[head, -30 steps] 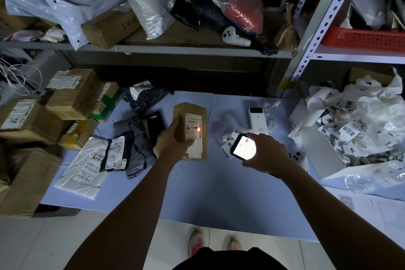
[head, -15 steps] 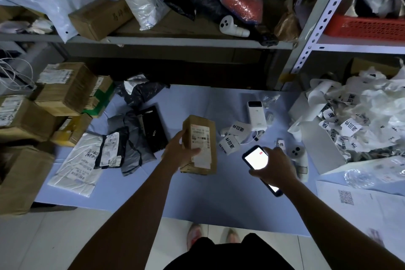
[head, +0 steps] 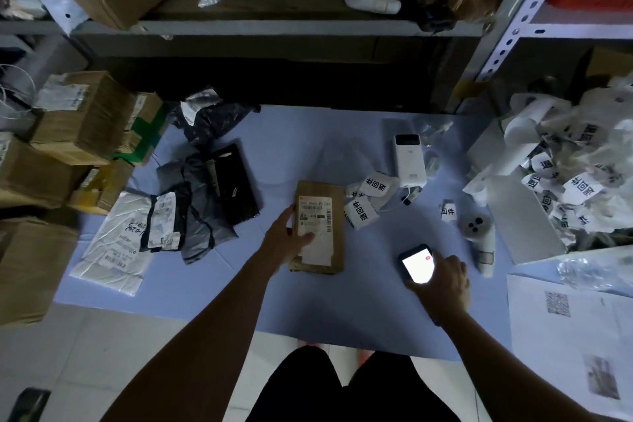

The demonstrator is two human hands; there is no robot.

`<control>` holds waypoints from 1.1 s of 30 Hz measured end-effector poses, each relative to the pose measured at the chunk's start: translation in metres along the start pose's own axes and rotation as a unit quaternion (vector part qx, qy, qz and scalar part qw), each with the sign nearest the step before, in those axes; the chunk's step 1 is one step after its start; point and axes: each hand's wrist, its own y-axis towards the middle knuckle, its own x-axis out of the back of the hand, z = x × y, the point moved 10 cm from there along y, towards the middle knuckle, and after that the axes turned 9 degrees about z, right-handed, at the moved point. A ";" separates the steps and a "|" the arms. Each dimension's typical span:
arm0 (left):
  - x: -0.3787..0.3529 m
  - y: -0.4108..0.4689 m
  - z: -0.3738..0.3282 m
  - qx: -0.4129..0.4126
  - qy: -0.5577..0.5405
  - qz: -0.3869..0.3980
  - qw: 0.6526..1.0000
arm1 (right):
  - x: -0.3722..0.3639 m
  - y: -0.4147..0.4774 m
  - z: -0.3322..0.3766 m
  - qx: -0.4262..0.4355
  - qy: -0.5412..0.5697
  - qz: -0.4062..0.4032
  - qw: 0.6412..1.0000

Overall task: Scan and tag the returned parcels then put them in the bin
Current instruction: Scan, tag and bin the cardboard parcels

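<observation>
A small brown cardboard parcel with a white shipping label lies on the pale blue table. My left hand grips its left edge, thumb across the label. My right hand holds a handheld scanner with a lit white screen, low over the table to the right of the parcel. Loose white return tags with black print lie just beyond the parcel's right corner. No bin is in view.
Grey, black and white mailer bags lie left of the parcel. Cardboard boxes stack at the far left. A white power bank, a white scanner gun and a heap of label backing paper sit right. A metal shelf overhangs the back.
The scanner's red beam is off the label. My right hand has drawn the scanner back and down to the right. My left hand has lowered the parcel toward the table.
</observation>
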 end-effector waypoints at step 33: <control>0.006 -0.069 -0.188 -0.287 -0.177 0.020 0.941 | 0.118 -0.068 0.218 0.354 0.454 0.040 0.817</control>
